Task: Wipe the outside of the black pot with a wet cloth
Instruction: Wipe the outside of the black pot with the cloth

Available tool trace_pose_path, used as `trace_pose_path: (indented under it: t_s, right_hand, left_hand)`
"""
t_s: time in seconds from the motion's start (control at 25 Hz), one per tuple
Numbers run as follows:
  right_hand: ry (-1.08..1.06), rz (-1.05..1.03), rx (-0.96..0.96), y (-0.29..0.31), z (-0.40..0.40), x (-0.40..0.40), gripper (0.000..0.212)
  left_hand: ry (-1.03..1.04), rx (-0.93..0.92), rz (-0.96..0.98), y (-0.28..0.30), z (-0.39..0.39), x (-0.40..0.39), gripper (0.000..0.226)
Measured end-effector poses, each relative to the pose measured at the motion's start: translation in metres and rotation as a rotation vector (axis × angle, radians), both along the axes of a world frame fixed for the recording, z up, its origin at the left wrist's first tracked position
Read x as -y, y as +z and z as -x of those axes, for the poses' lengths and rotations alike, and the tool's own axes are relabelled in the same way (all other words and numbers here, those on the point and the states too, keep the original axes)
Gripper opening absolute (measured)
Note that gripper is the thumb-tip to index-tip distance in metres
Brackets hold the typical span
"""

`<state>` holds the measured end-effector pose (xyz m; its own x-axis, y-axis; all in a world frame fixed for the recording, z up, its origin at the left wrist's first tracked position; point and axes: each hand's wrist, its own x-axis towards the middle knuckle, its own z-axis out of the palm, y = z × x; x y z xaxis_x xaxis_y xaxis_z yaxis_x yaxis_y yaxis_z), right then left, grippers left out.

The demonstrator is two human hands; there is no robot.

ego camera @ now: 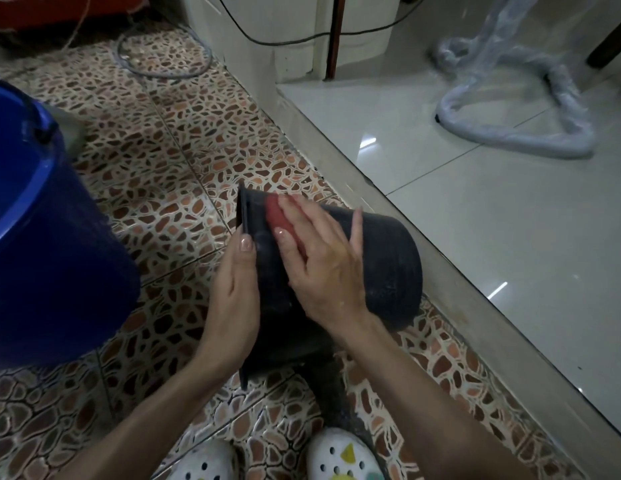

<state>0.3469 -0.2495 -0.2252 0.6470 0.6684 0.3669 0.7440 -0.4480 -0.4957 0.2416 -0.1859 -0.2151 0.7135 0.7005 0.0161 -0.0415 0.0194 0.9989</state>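
1. Bucket [42,216], blue, stands well left of the grip, cut off by the frame edge. What it holds cannot be seen.
2. Left hand [234,292] braces the pot [388,265] at its rim end, thumb up along the flange. Its fingers go out of sight behind the rim, so whether they curl round it I cannot tell.
3. Pot lies on its side on the patterned floor [156,161], mouth toward the left hand, base pointing right toward the step [388,216].
4. Right hand [323,258] lies flat on the upper wall, fingers straight, pressing the cloth [276,214] down. It is a press, not a pinch.
5. Cloth, red, shows only just beyond the fingertips, near the rim; the rest is under the palm. Wetness not legible.
6. Step in hand, by my reading: wiping, with the cloth at the rim end of the upper wall.
7. Next move likely calls for drawing the cloth toward the base, then the left hand rolling the pot to bring up an unwiped side.
8. Hidden: the pot's underside and far wall, and its lower rim behind the forearms. The base end looks dusty, though the dim light makes it uncertain.
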Motion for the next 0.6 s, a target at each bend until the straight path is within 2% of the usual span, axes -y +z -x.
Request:
trace_pose_path:
  t_s: [0.12,0.24,0.4,0.48,0.56,0.6]
  right_hand:
    - [-0.207,0.053,-0.076,-0.012,-0.030,0.025,0.049]
    - [-0.370,0.041,-0.233,-0.029,-0.071,0.065,0.042]
    - [-0.563,-0.261,-0.382,-0.017,-0.067,0.071,0.036]
    - [-0.370,-0.346,-0.317,-0.005,-0.023,0.053,0.036]
    - [-0.016,-0.259,-0.121,-0.006,0.024,0.037,0.039]
    - [0.090,-0.204,-0.037,-0.010,0.035,0.029,0.042]
  left_hand:
    - [0.009,-0.031,-0.030,-0.006,0.016,0.010,0.044]
    - [0.030,-0.058,-0.098,-0.017,0.025,0.016,0.045]
    - [0.090,-0.057,-0.112,-0.022,0.017,0.016,0.048]
    - [0.111,-0.053,-0.124,-0.025,0.012,0.016,0.052]
    - [0.113,-0.036,-0.165,-0.030,0.013,0.017,0.053]
    - [0.104,-0.029,-0.195,-0.034,0.015,0.019,0.054]
